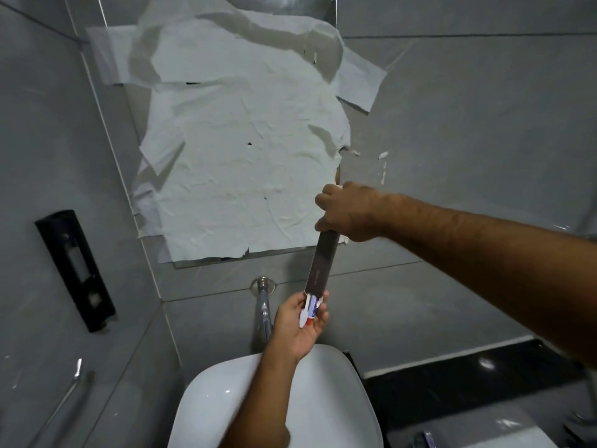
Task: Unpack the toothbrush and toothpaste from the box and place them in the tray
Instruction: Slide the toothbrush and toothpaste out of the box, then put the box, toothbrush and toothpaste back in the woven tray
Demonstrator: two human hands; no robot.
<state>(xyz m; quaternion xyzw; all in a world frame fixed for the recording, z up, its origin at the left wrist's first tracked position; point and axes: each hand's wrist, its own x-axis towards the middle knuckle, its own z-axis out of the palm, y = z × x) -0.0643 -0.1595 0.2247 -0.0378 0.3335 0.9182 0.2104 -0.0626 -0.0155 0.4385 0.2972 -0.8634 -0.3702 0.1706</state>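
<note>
On the far left a flat black plastic bracket (75, 270) is fixed to the smooth grey wall tile, and a thin metal rail (63, 402) slants below it. Crumpled white paper (232, 150) is stuck over the mirror (206, 262), torn and ragged along its edges. A glossy chrome tap (263, 310) comes out of the wall above the rounded white ceramic basin (342, 399), with open air over the bowl where I work.

My left hand (298, 331) is cupped palm up above the basin, fingers loosely curled under the white toothbrush (303, 315) end and the small toothpaste (314, 311) tube, white with blue and a red tip; both poke out of the lower, open end of the box (323, 263). The box is long, slim, dark matte card, tilted steeply. My right hand (347, 211) has its grip closed around the upper end, held clear of the wall. To the right lies a dark polished desk (452, 379).
</note>
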